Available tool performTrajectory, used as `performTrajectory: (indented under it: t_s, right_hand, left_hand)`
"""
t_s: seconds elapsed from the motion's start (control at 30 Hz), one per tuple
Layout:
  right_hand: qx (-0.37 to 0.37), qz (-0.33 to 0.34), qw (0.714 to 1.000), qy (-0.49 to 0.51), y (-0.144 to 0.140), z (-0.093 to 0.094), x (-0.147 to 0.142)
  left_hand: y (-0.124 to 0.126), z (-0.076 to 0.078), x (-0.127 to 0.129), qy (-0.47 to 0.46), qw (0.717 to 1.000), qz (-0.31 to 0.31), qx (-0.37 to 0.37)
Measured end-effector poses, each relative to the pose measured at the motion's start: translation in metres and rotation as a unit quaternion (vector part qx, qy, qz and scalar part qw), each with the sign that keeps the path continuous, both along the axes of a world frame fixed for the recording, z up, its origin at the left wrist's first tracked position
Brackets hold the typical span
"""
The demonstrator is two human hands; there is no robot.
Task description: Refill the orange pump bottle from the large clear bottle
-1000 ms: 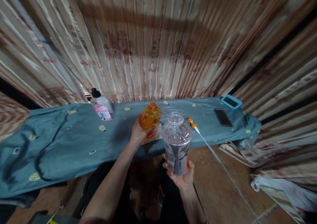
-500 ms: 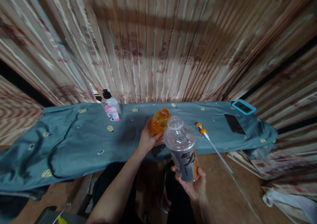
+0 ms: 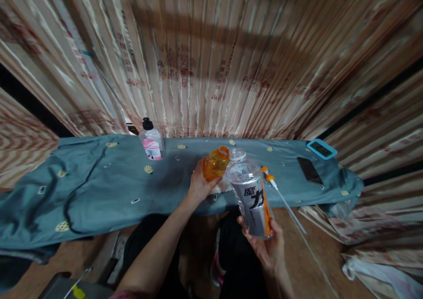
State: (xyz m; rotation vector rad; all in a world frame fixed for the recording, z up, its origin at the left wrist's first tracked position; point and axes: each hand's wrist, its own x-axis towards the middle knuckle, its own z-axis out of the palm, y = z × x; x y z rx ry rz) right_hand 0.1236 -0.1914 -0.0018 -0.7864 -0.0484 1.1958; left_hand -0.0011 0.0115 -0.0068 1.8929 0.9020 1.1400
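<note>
My left hand (image 3: 199, 182) is wrapped round an orange see-through bottle (image 3: 216, 164) without a cap, tilted to the right over the cloth. Close beside it, my right hand (image 3: 262, 241) grips the lower end of a clear plastic bottle (image 3: 253, 202) with a silver and orange label. This bottle is also uncapped and leans left, its mouth near the orange bottle's neck; whether the two touch I cannot tell. Both look free of liquid. Just right of the clear bottle lies a pair of orange caps with white tubes (image 3: 269, 176) on the cloth.
A pump bottle (image 3: 152, 145) with a black top stands at the back left of the cloth-covered table (image 3: 109, 189). On the right lie a dark phone (image 3: 309, 170) and a blue-framed device (image 3: 321, 149). A pleated curtain (image 3: 205, 61) hangs behind. A thin tube trails to the floor.
The clear bottle has turned so its label shows more, and its mouth has moved slightly up. The orange bottle now tilts more to the right. The view has shifted a little.
</note>
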Motion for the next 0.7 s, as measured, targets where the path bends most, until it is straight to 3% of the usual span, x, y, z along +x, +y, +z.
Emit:
performTrajectory:
  t_s: [0.27, 0.7]
  right_hand:
    - [-0.032, -0.023, 0.999, -0.024, -0.006, 0.009, 0.005]
    - [-0.055, -0.026, 0.997, -0.044, -0.012, 0.027, 0.000]
  left_hand:
    - [0.002, -0.006, 0.001, 0.008, 1.000, -0.008, 0.027]
    - [-0.002, 0.004, 0.001, 0.002, 1.000, -0.013, -0.009]
